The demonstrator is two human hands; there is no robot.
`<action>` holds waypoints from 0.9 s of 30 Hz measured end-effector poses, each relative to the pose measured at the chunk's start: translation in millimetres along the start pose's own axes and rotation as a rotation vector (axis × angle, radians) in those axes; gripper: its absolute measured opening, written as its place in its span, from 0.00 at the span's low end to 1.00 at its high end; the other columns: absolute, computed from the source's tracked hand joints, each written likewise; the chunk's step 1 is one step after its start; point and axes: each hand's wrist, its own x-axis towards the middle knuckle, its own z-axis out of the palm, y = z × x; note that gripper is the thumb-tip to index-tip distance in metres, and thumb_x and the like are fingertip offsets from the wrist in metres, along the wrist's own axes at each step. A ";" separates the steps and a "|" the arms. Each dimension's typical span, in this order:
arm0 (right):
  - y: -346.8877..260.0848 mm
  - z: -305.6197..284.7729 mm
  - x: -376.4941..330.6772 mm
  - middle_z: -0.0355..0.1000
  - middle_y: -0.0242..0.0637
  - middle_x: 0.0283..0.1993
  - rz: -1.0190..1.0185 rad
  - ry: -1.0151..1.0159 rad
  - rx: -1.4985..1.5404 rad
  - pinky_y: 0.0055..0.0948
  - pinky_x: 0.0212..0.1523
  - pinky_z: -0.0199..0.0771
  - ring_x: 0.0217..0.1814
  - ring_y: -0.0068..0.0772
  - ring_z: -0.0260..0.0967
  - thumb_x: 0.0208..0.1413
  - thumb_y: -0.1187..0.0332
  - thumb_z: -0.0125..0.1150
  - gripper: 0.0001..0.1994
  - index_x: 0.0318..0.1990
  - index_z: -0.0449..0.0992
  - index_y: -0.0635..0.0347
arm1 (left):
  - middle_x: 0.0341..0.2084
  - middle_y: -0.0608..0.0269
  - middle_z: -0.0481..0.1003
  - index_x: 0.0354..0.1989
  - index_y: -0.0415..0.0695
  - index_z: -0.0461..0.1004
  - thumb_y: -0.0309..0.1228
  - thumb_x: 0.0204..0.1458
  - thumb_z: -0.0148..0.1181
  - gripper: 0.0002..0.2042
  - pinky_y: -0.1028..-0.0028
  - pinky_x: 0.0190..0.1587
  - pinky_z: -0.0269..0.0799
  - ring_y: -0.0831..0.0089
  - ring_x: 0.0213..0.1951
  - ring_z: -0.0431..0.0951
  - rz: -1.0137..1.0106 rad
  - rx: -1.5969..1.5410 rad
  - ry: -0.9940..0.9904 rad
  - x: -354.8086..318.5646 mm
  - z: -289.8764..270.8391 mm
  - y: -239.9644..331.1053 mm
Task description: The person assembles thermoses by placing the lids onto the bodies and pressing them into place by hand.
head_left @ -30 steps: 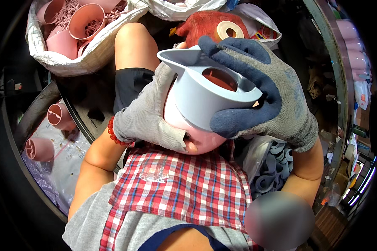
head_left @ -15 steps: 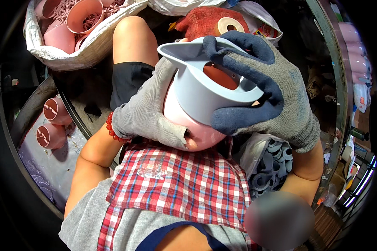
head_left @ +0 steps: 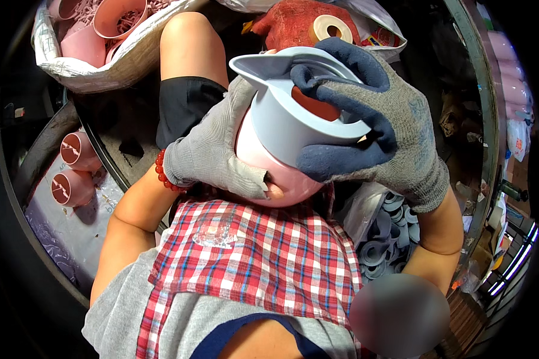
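Note:
A rounded pink jug body (head_left: 284, 182) is held in front of my chest, over the apron. Fitted at its top is a grey-blue spouted collar (head_left: 281, 134), its spout pointing to the far left. Through the collar's opening the reddish inside shows. My left hand (head_left: 212, 149), in a light grey glove with a torn thumb end, wraps the pink body from the left. My right hand (head_left: 395, 119), in a grey glove with blue-coated palm, closes round the collar's right side, some fingers over its rim. The left fingers behind the jug are mostly hidden.
A white woven sack (head_left: 84, 81) with pink vessels and scraps stands at the far left. Two pink cups (head_left: 72, 188) rest on a covered surface at left. Several grey-blue collars (head_left: 374, 254) fill a plastic bag by my right forearm. A tape roll (head_left: 318, 30) lies on red netting.
The jug and both hands sit slightly higher in view, with the right hand shifted a little left against the collar. Both hands keep their hold.

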 end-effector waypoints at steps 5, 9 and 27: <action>8.7 4.2 -2.9 0.67 0.50 0.56 -0.067 0.006 -0.019 0.36 0.49 0.73 0.50 0.51 0.72 0.27 0.51 0.76 0.32 0.42 0.77 0.58 | 0.61 0.51 0.59 0.64 0.35 0.51 0.53 0.22 0.78 0.60 0.64 0.63 0.55 0.64 0.60 0.64 -0.142 0.029 -0.012 3.5 -3.2 13.1; 19.0 10.7 -4.3 0.66 0.51 0.57 -0.114 -0.006 -0.042 0.39 0.50 0.71 0.54 0.53 0.69 0.34 0.51 0.72 0.31 0.47 0.74 0.58 | 0.56 0.57 0.63 0.64 0.35 0.50 0.44 0.36 0.74 0.50 0.69 0.61 0.56 0.70 0.60 0.61 -0.143 -0.331 0.050 17.7 -0.2 12.9; 69.4 50.8 -80.8 0.74 0.32 0.43 0.345 0.705 1.028 0.14 0.32 0.69 0.41 0.19 0.74 0.62 0.63 0.52 0.18 0.56 0.67 0.61 | 0.51 0.61 0.69 0.58 0.36 0.61 0.53 0.39 0.70 0.43 0.72 0.52 0.65 0.72 0.50 0.70 -0.313 -0.219 0.225 12.9 -25.7 -7.8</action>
